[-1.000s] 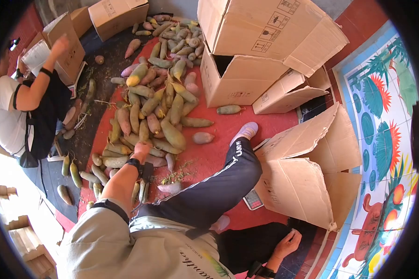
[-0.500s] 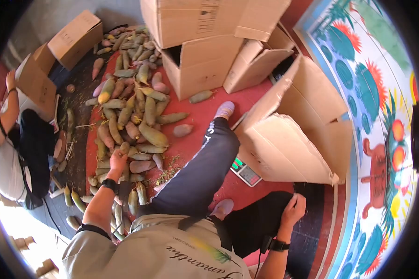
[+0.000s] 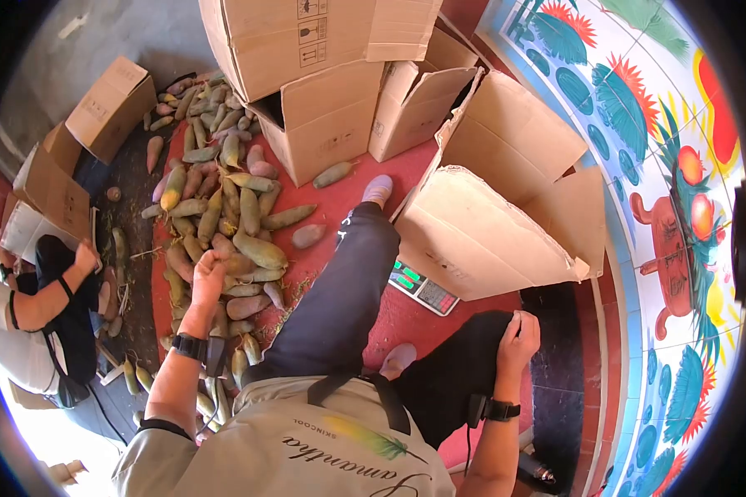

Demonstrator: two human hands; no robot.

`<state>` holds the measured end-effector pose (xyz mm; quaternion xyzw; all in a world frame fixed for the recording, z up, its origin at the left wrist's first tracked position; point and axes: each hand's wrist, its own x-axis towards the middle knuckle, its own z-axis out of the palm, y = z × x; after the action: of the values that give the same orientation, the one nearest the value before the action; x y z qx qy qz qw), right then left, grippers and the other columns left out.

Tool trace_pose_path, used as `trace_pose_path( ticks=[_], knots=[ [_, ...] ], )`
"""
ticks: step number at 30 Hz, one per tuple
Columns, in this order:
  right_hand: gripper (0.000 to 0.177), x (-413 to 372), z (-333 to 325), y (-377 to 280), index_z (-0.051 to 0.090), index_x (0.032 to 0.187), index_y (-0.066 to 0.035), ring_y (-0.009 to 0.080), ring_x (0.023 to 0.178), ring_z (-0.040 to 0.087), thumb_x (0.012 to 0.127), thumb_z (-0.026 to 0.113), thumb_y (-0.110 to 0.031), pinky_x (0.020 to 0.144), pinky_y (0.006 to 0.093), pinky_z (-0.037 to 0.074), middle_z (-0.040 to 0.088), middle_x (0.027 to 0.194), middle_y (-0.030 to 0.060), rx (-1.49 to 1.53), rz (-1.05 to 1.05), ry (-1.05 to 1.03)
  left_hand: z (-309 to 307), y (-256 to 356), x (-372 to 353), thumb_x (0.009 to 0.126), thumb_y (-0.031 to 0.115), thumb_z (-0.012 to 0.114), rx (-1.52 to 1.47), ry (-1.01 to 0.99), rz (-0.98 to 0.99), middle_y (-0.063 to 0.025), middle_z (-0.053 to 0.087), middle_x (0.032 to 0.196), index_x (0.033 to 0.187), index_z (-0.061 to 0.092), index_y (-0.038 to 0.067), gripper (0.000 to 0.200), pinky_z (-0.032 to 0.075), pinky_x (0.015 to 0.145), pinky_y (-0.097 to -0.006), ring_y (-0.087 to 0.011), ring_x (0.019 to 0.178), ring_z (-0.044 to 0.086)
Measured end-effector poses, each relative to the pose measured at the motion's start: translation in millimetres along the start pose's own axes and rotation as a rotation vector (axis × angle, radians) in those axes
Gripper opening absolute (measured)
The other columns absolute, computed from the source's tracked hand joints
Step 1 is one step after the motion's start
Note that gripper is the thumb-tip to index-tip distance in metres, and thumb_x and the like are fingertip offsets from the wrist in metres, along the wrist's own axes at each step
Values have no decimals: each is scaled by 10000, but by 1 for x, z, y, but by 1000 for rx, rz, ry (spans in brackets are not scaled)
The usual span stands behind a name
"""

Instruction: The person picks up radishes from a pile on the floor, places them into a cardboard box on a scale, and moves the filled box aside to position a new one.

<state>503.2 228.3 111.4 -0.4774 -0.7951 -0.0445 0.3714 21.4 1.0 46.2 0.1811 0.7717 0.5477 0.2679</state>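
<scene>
A heap of long green and pinkish root vegetables, like radishes (image 3: 261,248), lies on a red mat (image 3: 311,273). Just above the near part of this heap is my left hand (image 3: 208,277), fingers curled closed, with nothing visible in them. My right hand (image 3: 518,340) is a loose fist at my right knee, and it shows no object. Between my legs and a big open cardboard box (image 3: 481,232) sits a digital scale (image 3: 423,288) with a lit green display; the box partly covers it. One pinkish root (image 3: 309,236) lies apart from the heap.
Cardboard boxes (image 3: 327,124) are stacked ahead. At the left another person (image 3: 37,315) sits with hands by an open box (image 3: 50,199). A further box (image 3: 110,108) stands behind the heap. A painted tile wall (image 3: 663,248) runs along the right.
My left hand has lifted off a root in the heap and its fingers have curled in. My right hand has closed further at the knee. The other person's hand has come down beside their box.
</scene>
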Motion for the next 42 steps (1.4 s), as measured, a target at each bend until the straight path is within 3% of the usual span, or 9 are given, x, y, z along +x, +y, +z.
trace_pose_path(
  ticks=[8,16,18,20,24,26,30,34,42],
  knots=[
    [66,0,1,-1,572,822,21,322,742,566,819,520,-21,679,375,457,580,802,157,7,-9,39,30,115,-33,883,59,439,-465,-202,209,104,314,577,892,518,107,93,253,444,-179,-7,465,259],
    [32,1,3,-1,567,794,-18,304,728,551,795,551,-45,654,382,433,576,786,128,-12,-21,27,57,213,-65,870,84,469,-635,-395,469,75,334,579,851,490,83,28,362,510,-200,-12,488,265],
    [29,2,3,-3,566,794,-21,303,722,549,794,554,-48,647,381,431,572,777,126,-6,-33,37,74,240,-69,851,80,458,-715,-419,600,102,264,556,809,449,92,45,235,460,-177,-14,463,224],
    [29,1,6,-2,563,789,-21,305,720,546,791,559,-49,646,380,430,568,770,124,-14,-43,44,93,267,-76,849,91,453,-760,-399,624,98,256,564,785,428,98,70,266,468,-185,-16,468,235],
    [31,-2,8,2,564,791,-16,306,724,549,794,556,-46,655,384,434,569,774,129,-11,-44,2,144,302,-74,870,97,462,-783,-511,744,61,401,649,902,502,71,57,398,555,-210,-34,537,341],
    [39,-2,9,4,565,798,-8,311,721,549,805,547,-42,657,390,436,567,778,136,-12,-25,-3,179,301,-63,864,66,485,-810,-737,744,46,466,755,918,537,89,79,359,552,-190,-27,637,396],
    [52,-7,13,12,567,807,-1,318,716,547,819,536,-41,649,396,439,561,777,142,25,-39,-24,263,284,-42,838,49,466,-470,-535,1108,-35,539,815,953,525,70,131,440,650,-280,-152,735,528],
    [70,-8,10,16,562,814,16,329,714,544,828,526,-42,642,390,444,554,779,157,19,-24,-39,277,276,-40,796,23,453,31,-531,971,-204,582,826,977,520,31,193,448,719,-423,-392,811,554],
    [92,-9,9,17,558,819,26,336,720,549,843,505,-44,638,390,450,550,779,169,20,-22,-61,236,260,-39,730,-6,525,-157,-303,1205,-173,585,856,940,550,16,212,451,747,-428,-358,834,558]
  ],
)
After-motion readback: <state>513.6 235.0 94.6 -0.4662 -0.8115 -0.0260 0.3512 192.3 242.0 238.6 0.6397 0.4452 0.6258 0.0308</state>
